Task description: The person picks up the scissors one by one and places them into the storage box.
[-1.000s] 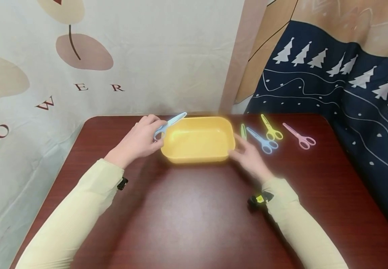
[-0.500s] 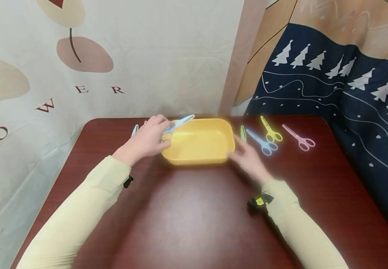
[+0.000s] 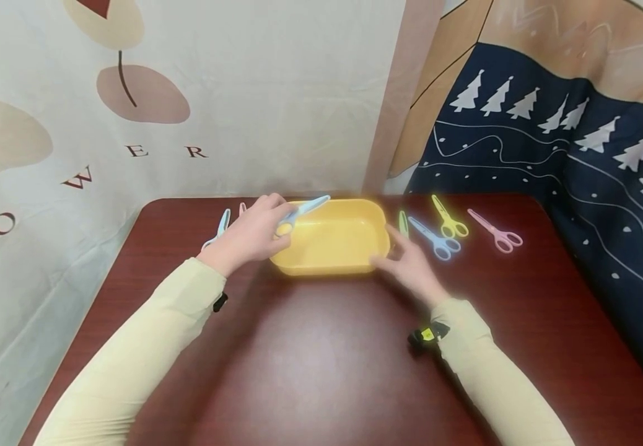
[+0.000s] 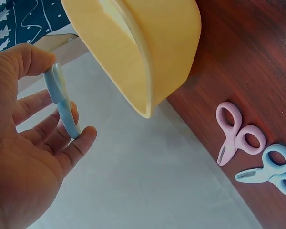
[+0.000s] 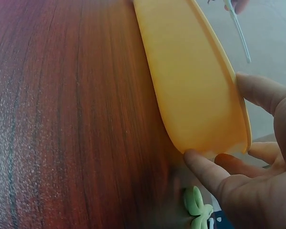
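Light blue scissors (image 3: 313, 204) are pinched by my left hand (image 3: 256, 232), their blades pointing up and right over the left end of a yellow plastic basin (image 3: 327, 271). The left wrist view shows the thumb and fingertips on the handle loops of these scissors (image 4: 62, 98). My right hand (image 3: 413, 271) holds the basin's near right corner. In the right wrist view its thumb is at the rim of the basin (image 5: 200, 71) and the fingers go round the end wall. Nothing can be seen lying inside the basin.
Right of the basin lie green scissors (image 3: 402, 222), blue scissors (image 3: 435, 238), yellow scissors (image 3: 448, 218) and pink scissors (image 3: 497, 232). Behind my left hand lie pink scissors (image 4: 236, 131) and another light blue pair of scissors (image 4: 271, 169), on the dark red-brown table (image 3: 321, 359). Printed curtains hang behind.
My left hand has moved right with the light blue scissors, further over the basin's end, uncovering light blue and pink scissors behind it. The right hand stays at the basin's corner.
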Tool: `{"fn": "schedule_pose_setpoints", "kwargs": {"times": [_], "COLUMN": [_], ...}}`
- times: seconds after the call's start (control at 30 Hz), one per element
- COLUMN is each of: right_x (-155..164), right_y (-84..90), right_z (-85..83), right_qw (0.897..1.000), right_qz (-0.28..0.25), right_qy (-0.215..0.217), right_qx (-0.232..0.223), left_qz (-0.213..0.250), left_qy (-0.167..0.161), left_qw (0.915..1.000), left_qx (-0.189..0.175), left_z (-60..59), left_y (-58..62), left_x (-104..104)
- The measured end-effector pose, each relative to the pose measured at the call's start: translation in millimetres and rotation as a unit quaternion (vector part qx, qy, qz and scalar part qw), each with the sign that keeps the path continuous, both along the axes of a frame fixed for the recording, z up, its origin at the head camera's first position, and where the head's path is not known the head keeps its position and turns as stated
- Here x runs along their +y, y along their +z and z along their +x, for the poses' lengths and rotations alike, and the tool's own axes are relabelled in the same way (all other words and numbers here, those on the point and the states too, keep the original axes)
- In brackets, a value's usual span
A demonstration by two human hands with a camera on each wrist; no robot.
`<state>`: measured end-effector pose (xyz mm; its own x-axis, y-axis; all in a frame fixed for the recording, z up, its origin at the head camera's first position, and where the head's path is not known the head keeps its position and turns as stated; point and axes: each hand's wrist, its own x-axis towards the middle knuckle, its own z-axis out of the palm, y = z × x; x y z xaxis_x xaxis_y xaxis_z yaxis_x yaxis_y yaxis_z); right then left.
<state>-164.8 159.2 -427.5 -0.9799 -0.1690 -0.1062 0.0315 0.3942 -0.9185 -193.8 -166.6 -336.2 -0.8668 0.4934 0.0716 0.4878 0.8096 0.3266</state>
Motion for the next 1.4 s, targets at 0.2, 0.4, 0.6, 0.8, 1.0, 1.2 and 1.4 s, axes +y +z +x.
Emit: {"fn": "schedule_pose_setpoints", "kwargs": {"times": [0.2, 0.4, 0.6, 0.8, 1.0, 1.2, 1.4], "right_x": [-1, -2, -2, -2, -1, -1, -1], "right_y": [-0.3, -1.8, -0.7, -0.3, -1.0, -1.5, -1.9], "right_z": [-0.6, -2.4, -2.3, -2.4, -2.8, -3.9, -3.6], "right_qw": [1.000, 1.000, 1.000, 1.000, 1.000, 1.000, 1.000], "right_qz": [0.002, 0.009, 0.011, 0.018, 0.018, 0.015, 0.017], "right_qy": [0.000, 0.002, 0.003, 0.005, 0.004, 0.003, 0.000], "right_qx": [-0.001, 0.006, 0.010, 0.010, 0.006, 0.010, 0.012], "left_qz": [-0.009, -0.021, -0.016, -0.033, -0.062, -0.075, -0.078], "left_qy": [-0.010, -0.018, -0.058, -0.077, -0.085, -0.103, -0.125], "left_qw": [0.9999, 0.9996, 0.9979, 0.9964, 0.9944, 0.9918, 0.9891], "left_qx": [0.006, 0.010, 0.023, 0.012, -0.008, -0.003, 0.010], "left_z": [-2.9, -7.5, -12.7, -17.1, -20.2, -25.5, -31.3], "left_y": [-1.9, -4.8, -5.7, -3.9, -2.0, -5.7, -12.2], "left_x": [4, 7, 12, 18, 26, 35, 44]}}
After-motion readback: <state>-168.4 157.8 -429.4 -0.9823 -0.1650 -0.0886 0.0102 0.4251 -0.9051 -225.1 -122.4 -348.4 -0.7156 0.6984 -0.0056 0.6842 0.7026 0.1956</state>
